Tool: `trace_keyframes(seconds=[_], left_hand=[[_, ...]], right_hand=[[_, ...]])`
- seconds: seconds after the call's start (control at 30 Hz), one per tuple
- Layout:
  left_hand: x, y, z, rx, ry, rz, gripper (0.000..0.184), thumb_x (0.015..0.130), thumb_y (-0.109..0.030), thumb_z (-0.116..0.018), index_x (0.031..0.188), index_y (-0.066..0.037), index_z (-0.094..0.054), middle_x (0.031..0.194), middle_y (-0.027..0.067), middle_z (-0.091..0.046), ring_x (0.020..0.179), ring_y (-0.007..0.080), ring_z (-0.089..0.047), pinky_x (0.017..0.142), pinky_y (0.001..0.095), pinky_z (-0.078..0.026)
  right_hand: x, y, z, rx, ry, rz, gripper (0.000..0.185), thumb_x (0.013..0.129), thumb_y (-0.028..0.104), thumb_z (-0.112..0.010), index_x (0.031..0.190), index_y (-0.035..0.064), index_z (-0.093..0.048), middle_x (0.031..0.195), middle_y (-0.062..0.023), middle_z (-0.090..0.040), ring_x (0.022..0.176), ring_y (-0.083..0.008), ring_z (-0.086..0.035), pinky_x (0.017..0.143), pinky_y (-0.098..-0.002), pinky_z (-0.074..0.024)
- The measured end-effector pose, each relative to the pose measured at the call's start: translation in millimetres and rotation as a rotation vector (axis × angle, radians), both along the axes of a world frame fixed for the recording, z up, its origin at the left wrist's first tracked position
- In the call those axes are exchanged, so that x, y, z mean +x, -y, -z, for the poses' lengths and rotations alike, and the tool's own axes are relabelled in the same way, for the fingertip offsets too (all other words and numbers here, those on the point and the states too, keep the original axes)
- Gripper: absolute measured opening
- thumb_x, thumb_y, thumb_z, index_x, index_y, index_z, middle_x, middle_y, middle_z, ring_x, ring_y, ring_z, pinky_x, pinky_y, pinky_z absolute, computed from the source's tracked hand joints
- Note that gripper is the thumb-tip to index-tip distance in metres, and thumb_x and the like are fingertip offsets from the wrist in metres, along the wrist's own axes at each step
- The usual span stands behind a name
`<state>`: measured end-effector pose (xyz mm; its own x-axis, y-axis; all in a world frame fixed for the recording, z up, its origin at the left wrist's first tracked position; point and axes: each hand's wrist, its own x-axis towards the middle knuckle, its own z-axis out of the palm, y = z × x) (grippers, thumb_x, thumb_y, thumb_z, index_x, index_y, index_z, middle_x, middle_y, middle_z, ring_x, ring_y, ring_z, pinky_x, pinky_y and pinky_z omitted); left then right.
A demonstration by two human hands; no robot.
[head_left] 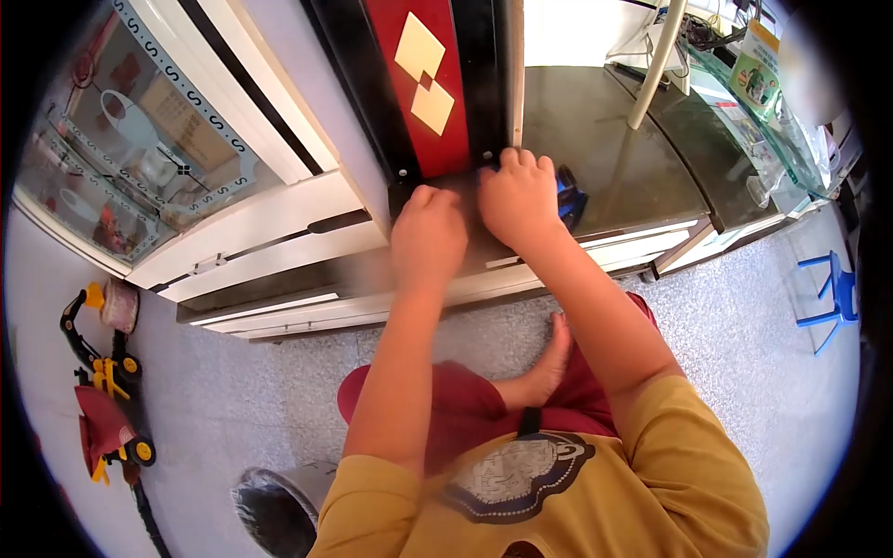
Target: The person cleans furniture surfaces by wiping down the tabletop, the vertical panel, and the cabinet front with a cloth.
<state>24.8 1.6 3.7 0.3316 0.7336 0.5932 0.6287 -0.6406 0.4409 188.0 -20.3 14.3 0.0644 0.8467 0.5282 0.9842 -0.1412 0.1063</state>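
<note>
A tall black panel with a red centre strip and gold diamonds (432,76) stands upright on a dark countertop (605,139). Small round screw heads show near its lower corners. At its bottom left is my left hand (430,234), fingers curled in and partly smeared by motion; whatever they hold is hidden. My right hand (521,200) is closed by the panel's lower right corner, with a bit of blue showing at its fingertips. Just right of that hand lies a dark blue object (571,197), partly covered, its kind unclear.
White-framed glass doors (177,139) stand at left. A pale pole (659,65), cables and a glass shelf (781,139) occupy the right. On the floor are a toy digger (116,377), a lined bin (279,507) and a small blue chair (840,296).
</note>
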Motion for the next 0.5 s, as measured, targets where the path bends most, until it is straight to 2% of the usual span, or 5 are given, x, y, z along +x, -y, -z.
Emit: trace_keyframes(seconds=[0.03, 0.17, 0.3, 0.4, 0.5], left_hand=[[1, 1, 0, -0.002, -0.007, -0.008, 0.017, 0.098, -0.008, -0.066, 0.107, -0.008, -0.08, 0.112, 0.0106, -0.074, 0.099, 0.0369, -0.073, 0.086, 0.0479, -0.06], [1, 3, -2, -0.002, -0.016, -0.021, 0.017, 0.097, -0.007, -0.066, 0.107, -0.007, -0.079, 0.112, 0.011, -0.074, 0.099, 0.0373, -0.073, 0.086, 0.0482, -0.06], [-2, 1, 0, 0.004, 0.035, -0.001, 0.016, 0.097, -0.006, -0.066, 0.107, -0.006, -0.079, 0.112, 0.0119, -0.074, 0.099, 0.0384, -0.073, 0.086, 0.0488, -0.06], [2, 3, -2, 0.02, 0.009, -0.025, 0.016, 0.097, -0.006, -0.066, 0.106, -0.006, -0.079, 0.111, 0.0125, -0.074, 0.098, 0.0393, -0.073, 0.086, 0.0488, -0.06], [4, 1, 2, 0.034, -0.01, -0.054, 0.017, 0.097, -0.006, -0.066, 0.107, -0.007, -0.079, 0.111, 0.0131, -0.074, 0.097, 0.0397, -0.073, 0.085, 0.0489, -0.06]], right_hand=[[0, -1, 2, 0.016, 0.002, -0.03, 0.018, 0.096, 0.027, -0.067, 0.1, 0.0194, -0.083, 0.111, -0.0107, -0.07, 0.11, -0.0317, -0.066, 0.093, -0.0477, -0.0472], [9, 22, -16, -0.021, -0.12, -0.291, 0.017, 0.094, 0.025, -0.069, 0.101, 0.0185, -0.083, 0.106, -0.0098, -0.07, 0.104, -0.0309, -0.067, 0.089, -0.0452, -0.05], [33, 34, -19, -0.019, -0.063, -0.116, 0.02, 0.092, 0.028, -0.074, 0.105, 0.0197, -0.085, 0.097, -0.0074, -0.067, 0.099, -0.0292, -0.068, 0.082, -0.0457, -0.0518], [29, 24, -11, 0.001, -0.018, -0.046, 0.019, 0.092, 0.029, -0.074, 0.105, 0.0203, -0.085, 0.098, -0.0072, -0.067, 0.099, -0.0291, -0.067, 0.082, -0.0457, -0.0506], [15, 21, -5, 0.051, -0.021, -0.154, 0.016, 0.091, 0.025, -0.074, 0.102, 0.0218, -0.085, 0.1, -0.0071, -0.067, 0.1, -0.0292, -0.065, 0.083, -0.0452, -0.0487]])
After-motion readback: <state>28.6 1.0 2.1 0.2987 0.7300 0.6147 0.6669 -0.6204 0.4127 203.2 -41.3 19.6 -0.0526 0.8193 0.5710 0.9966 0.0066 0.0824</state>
